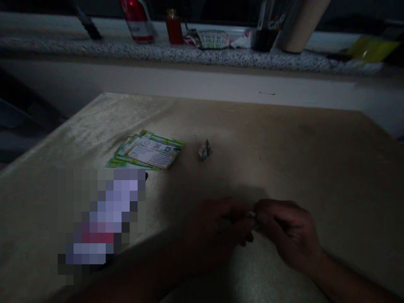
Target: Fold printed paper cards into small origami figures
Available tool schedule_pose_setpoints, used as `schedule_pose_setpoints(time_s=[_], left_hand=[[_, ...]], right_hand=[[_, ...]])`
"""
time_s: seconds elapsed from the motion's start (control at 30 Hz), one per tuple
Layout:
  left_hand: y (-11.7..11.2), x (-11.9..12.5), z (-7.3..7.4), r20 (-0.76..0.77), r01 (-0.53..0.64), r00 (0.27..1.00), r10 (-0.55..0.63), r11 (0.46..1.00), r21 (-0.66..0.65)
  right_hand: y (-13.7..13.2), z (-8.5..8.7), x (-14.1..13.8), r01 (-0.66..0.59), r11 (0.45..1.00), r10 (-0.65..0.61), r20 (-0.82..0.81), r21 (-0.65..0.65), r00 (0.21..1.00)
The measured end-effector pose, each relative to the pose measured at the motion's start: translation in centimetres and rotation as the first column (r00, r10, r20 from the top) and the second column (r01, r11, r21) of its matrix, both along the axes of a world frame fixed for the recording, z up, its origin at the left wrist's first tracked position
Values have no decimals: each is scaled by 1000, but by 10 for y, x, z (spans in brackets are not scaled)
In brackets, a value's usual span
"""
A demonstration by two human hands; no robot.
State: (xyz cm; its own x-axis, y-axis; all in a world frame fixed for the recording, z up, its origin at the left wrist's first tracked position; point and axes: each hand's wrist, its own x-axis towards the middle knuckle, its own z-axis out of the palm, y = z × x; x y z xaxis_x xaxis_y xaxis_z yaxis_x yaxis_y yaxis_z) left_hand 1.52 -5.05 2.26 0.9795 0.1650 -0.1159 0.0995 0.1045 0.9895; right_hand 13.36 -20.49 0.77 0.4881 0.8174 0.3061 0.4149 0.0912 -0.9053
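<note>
Above the near part of the table, both hands meet fingertip to fingertip. My left hand [225, 223] pinches one side of a small pale piece, apparently folded paper [251, 214], and my right hand [288, 235] pinches the other side. Mostly hidden by the fingers, the piece shows only a little edge. Farther back stands a small folded paper shape [205, 150] with pointed tips and printed patterns. To its left lies a fanned stack of green and white printed flyers [154, 150]. Dim light leaves my left hand's fingers dark.
A pixelated, lit phone-like object [110, 210] rests on the table [299, 147] left of my hands. Along the speckled sill [104, 49] stand a red can [139, 23], a red jar [174, 28], crumpled wrappers [214, 39], a dark bottle [268, 29] and a pale cylinder [303, 25].
</note>
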Motion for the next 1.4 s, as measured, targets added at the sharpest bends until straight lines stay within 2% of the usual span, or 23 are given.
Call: schedule_pose_setpoints(time_s=[0.07, 0.13, 0.23, 0.4, 0.57, 0.73, 0.8, 0.9, 1.0, 1.17, 1.27, 1.4], left_hand=[[-1, 2, -2, -59, -17, 998, 7, 986, -167], [0, 4, -2, -74, -27, 997, 12, 976, -216], [3, 3, 2, -73, 0, 997, -13, 983, -181], [7, 1, 9, -111, 122, 985, -128, 990, -65], [5, 1, 7, -76, 93, 993, -89, 995, 47], [1, 4, 1, -102, 29, 994, -31, 999, -16], [2, 5, -1, -100, 42, 994, -44, 999, -18], [6, 4, -1, -35, 96, 995, -93, 993, 75], [9, 3, 1, 18, 92, 995, -96, 986, 141], [10, 3, 3, -10, 26, 1000, -25, 997, 66], [10, 3, 0, -27, 45, 999, -45, 999, 28], [11, 3, -3, -17, 99, 995, -98, 991, 86]], right_hand=[[-1, -1, 1, 23, 1000, -23, -19, 13, 1000], [-1, -1, 3, 19, 1000, -19, -26, 8, 999], [0, 0, 5, -45, 999, 45, -28, -12, 999], [2, 1, 7, -143, 987, 145, 13, -75, 989], [3, 5, 6, -124, 982, 125, 1, -145, 992], [2, 3, 6, -69, 987, 69, -10, -144, 998], [1, 0, 6, -61, 990, 60, -5, -130, 998], [1, -2, 6, -67, 988, 67, -6, -138, 998], [0, -2, 6, -97, 985, 92, -40, -144, 995], [0, -1, 8, -147, 983, 140, -74, -110, 987], [1, 1, 8, -128, 987, 129, -4, -101, 992], [0, 2, 8, -157, 979, 158, -2, -129, 987]])
